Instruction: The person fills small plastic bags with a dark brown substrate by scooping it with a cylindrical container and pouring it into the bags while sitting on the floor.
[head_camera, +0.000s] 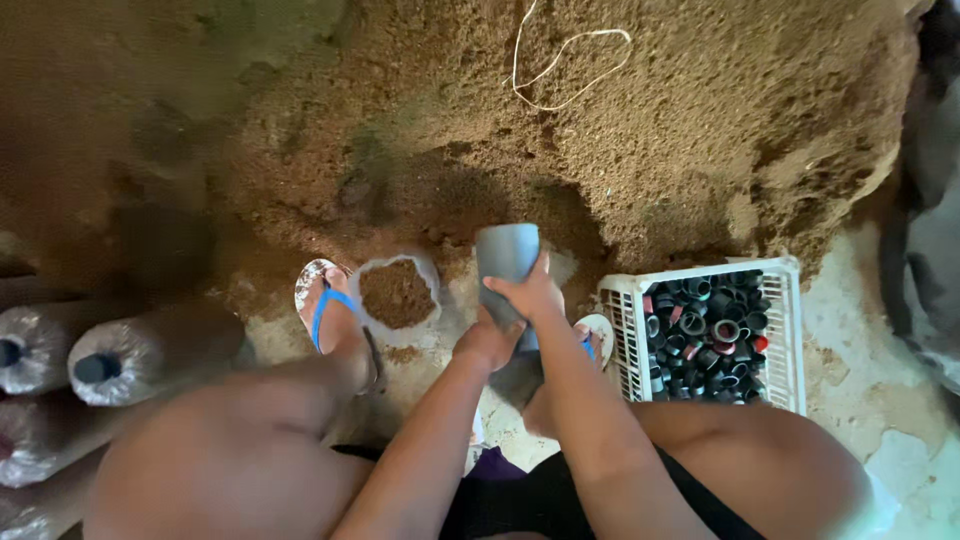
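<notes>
- left hand (487, 343) at centre frame, fingers curled shut low on the grey tube (507, 262); the tube stands roughly upright between the knees, and a loose grip down there could let it tip and spill whatever is inside
- right hand (530, 293) just above the left one, closed round the tube's middle; both hands sit stacked on one side, so a twist could slide the tube out
- open bag of brown substrate (397, 293) just left of the tube, mouth up, touching nothing visible; a knock from the tube or the foot in the blue sandal (325, 300) beside it could tip it over
- white crate (783, 330) of small dark rings at right of frame, near the right knee; a leg shift could bump it and scatter rings
- filled bags (150, 355) lying at lower left, could roll
- sawdust heap (640, 130) across the top, loose edge could slump toward the bag; white cord (570, 40) lies on it, top centre
</notes>
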